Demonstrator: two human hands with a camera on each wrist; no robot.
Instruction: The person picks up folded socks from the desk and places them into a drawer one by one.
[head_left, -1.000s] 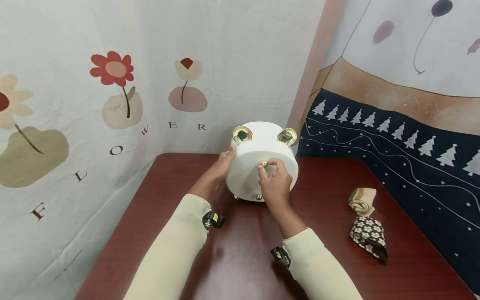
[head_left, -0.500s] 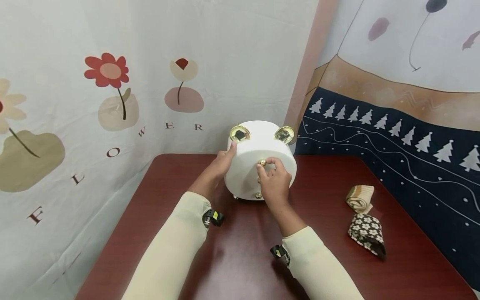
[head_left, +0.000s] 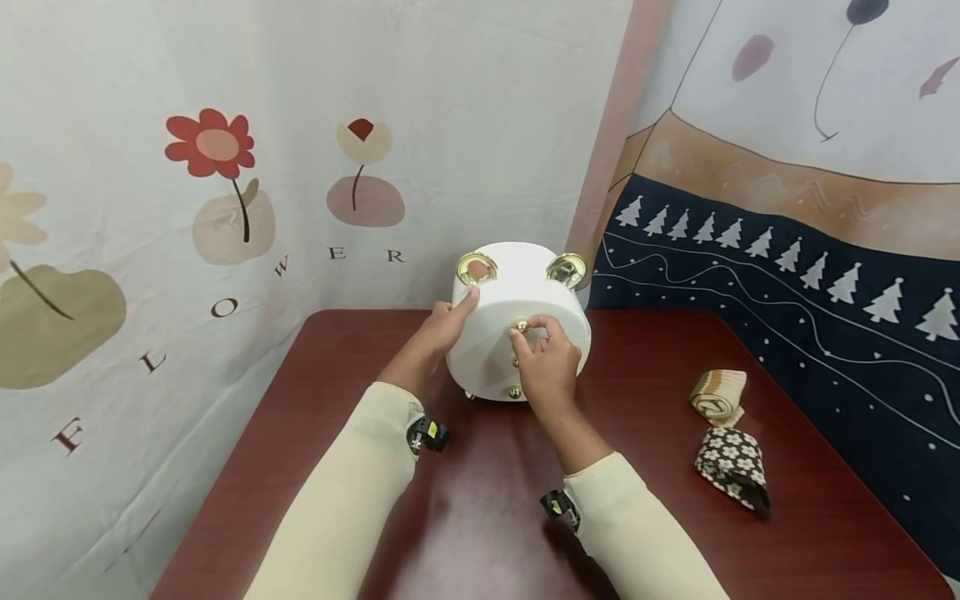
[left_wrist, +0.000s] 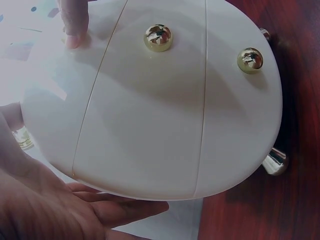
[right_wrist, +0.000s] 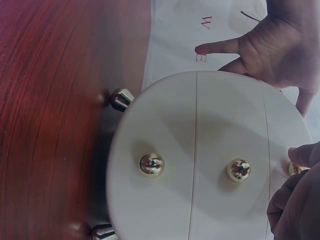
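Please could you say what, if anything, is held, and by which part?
The right hand pinches the top knob of the box; the left hand rests against its side.

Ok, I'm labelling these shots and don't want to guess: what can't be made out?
- Inside of the box: its closed front hides it in every view.
- Middle knob: head view, mostly behind the right hand.
- Top knob: right wrist view, partly covered by the right hand.
- Left hand: left wrist view, cut off at the lower left.
- Flowered cloth: head view, its folds hide part of it.
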